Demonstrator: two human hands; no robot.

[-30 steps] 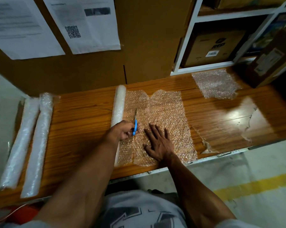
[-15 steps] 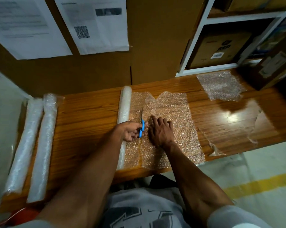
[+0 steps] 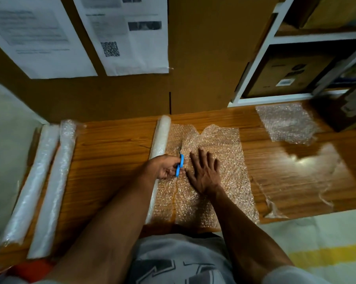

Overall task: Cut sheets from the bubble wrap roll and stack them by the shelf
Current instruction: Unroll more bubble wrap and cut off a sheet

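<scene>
Where scissors bite, crinkled clear bubble wrap, half-slit.

Operator as I see him from the head camera: grey short-sleeved T-shirt with a dark block graphic on the chest; right sleeve hem at 5 o'clock; both forearms bare, no watch or gloves.

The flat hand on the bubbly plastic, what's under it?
Under the flat right hand lies the clear unrolled bubble wrap sheet, spread on the brown wooden table. The patch of wrap beneath the palm is covered and cannot be seen.
</scene>
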